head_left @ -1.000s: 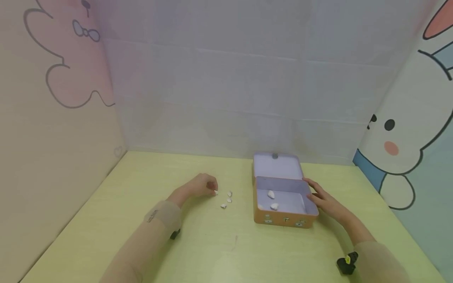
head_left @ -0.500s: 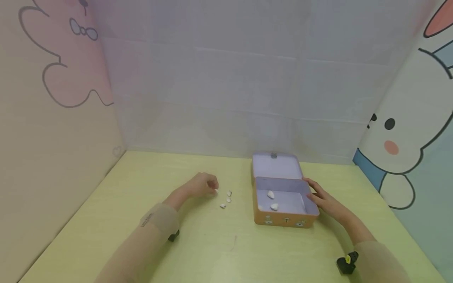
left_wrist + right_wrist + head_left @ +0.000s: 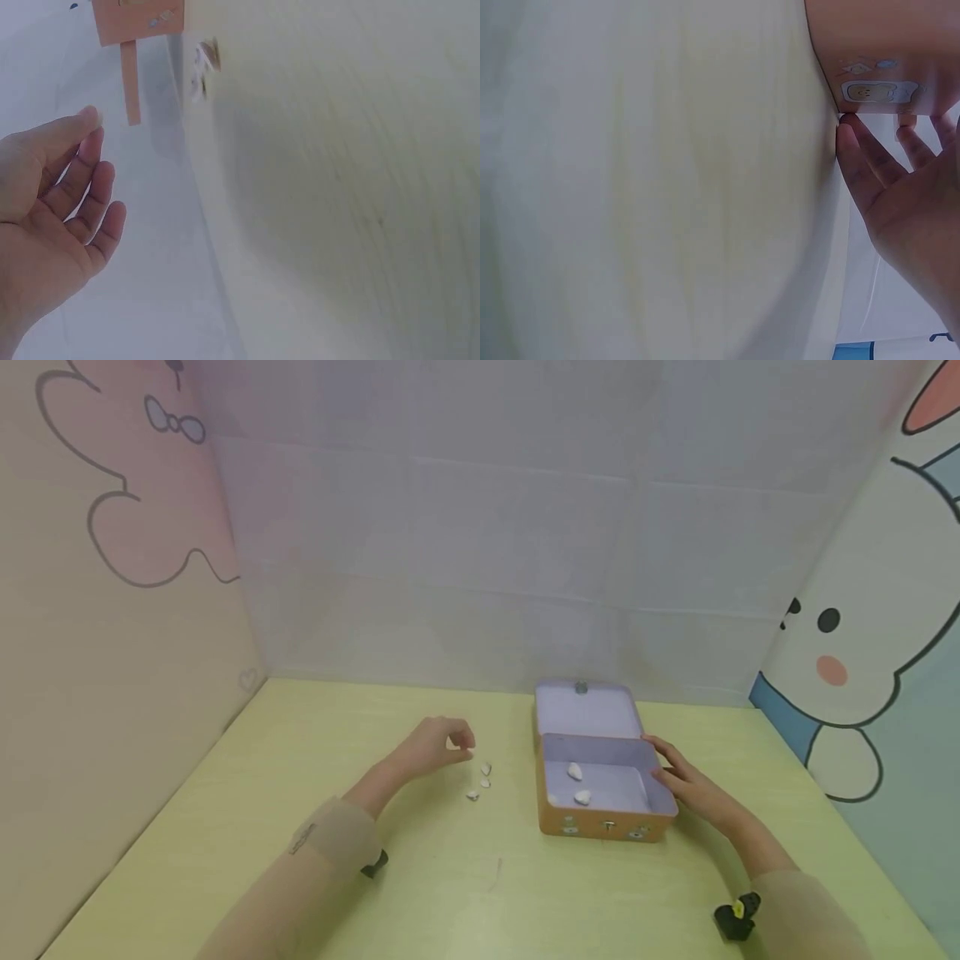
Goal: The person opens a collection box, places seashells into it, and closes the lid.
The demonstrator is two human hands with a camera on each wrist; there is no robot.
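My left hand (image 3: 427, 750) is raised a little over the table, and its thumb and index finger pinch a small white seashell (image 3: 99, 118). Just in front of it on the table lie three more white seashells (image 3: 486, 769), close together. To their right stands an orange tin box (image 3: 592, 825) with a lilac inside, its lid (image 3: 588, 712) folded back. A few white shells (image 3: 574, 771) rest on the box's floor. My right hand (image 3: 696, 793) touches the right side of the box with extended fingers, the thumb at the rim.
The yellow-green table (image 3: 420, 893) runs back to a pale wall (image 3: 450, 568). Walls with cartoon drawings stand on the left and right. A black device (image 3: 735, 918) sits at the right wrist, another (image 3: 375, 863) at the left.
My left hand has lifted from the table and shifted slightly right, taking one seashell with it. The right hand and the box stay where they were.
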